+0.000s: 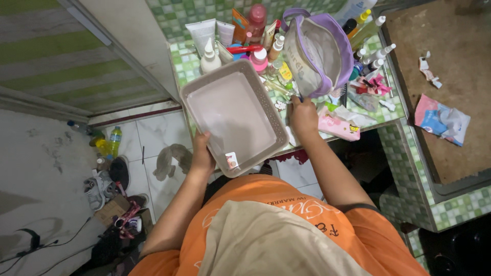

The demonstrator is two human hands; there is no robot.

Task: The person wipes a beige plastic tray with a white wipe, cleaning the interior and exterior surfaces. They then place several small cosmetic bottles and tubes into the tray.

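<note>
My left hand [202,155] grips the near left rim of an empty beige plastic basket [235,115], held tilted over the edge of a green-tiled counter [187,60]. My right hand [303,115] reaches past the basket's right side, its fingers closed on a small item that I cannot make out, just below an open purple and grey toiletry pouch [317,51]. Behind the basket stand a white squeeze bottle [209,58], a pink bottle [257,19] and several tubes.
Small spray bottles [377,57], a pink packet [337,128] and clutter cover the counter's right part. A brown surface [450,92] with wrappers lies at right. On the floor at left are shoes [102,186], bottles [115,140] and a cloth [171,159].
</note>
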